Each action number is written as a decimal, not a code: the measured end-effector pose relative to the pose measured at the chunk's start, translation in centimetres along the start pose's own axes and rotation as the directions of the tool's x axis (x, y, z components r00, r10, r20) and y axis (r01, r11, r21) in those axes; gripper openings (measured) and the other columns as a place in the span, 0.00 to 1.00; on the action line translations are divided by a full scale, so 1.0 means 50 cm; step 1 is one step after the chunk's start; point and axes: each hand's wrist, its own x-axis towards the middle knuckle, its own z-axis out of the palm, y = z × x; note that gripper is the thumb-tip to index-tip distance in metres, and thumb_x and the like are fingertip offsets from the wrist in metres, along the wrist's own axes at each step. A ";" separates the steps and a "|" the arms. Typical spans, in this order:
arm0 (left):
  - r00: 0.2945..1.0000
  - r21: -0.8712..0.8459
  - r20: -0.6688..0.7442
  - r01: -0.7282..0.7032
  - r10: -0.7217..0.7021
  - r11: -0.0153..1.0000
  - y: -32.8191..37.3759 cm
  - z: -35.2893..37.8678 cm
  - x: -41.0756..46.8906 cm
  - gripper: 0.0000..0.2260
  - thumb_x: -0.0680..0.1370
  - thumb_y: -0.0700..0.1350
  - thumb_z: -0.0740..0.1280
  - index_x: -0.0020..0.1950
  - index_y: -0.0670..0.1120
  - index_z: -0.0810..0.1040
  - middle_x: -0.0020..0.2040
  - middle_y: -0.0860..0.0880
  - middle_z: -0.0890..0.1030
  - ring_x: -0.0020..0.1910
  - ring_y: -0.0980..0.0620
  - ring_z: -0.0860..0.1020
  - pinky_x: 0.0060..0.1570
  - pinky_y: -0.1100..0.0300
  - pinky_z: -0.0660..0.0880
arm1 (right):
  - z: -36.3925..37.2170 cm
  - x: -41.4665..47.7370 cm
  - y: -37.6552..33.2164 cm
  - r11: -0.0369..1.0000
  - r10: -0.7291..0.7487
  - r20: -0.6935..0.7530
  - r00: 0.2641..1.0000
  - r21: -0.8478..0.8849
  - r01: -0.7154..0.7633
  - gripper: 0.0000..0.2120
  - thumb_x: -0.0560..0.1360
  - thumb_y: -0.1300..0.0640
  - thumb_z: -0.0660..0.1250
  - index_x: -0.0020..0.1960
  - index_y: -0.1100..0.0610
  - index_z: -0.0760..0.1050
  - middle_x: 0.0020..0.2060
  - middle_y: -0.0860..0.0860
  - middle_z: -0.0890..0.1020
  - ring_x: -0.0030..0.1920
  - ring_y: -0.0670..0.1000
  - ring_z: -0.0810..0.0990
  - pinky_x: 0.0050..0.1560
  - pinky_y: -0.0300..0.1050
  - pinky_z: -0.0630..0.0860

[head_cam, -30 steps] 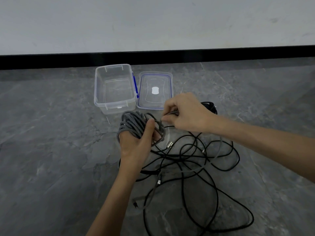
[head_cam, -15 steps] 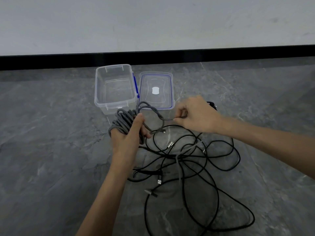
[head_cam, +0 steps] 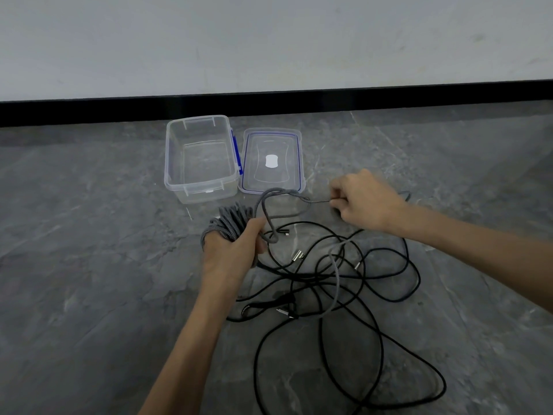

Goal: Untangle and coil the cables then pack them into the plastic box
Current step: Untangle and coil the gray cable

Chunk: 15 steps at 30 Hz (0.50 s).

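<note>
While left hand (head_cam: 230, 259) grips braided grey coil (head_cam: 231, 222), right hand (head_cam: 366, 202) pinches loose strand (head_cam: 314, 200); smooth black cables (head_cam: 311, 277) tangled.

A black baseboard (head_cam: 89, 110) runs across the whole width of the view, tilting slightly upward toward the right. Above it rises a plain white wall (head_cam: 269, 40), faintly scuffed toward its upper right. Below the baseboard spreads a grey stone-look floor (head_cam: 89, 295), mottled with paler veins and patches.

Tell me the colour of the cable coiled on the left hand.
Grey: the coiled cable in the left hand, head view.
</note>
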 end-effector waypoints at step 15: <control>0.982 -0.108 0.184 0.059 -0.038 0.992 -0.014 -0.010 0.009 0.11 0.72 0.54 0.71 0.51 0.52 0.85 0.52 0.52 0.85 0.56 0.52 0.80 0.61 0.53 0.75 | 0.012 -0.014 0.001 0.985 -0.031 0.141 0.989 0.172 0.006 0.12 0.74 0.60 0.70 0.36 0.52 0.70 0.29 0.48 0.76 0.32 0.47 0.74 0.37 0.46 0.73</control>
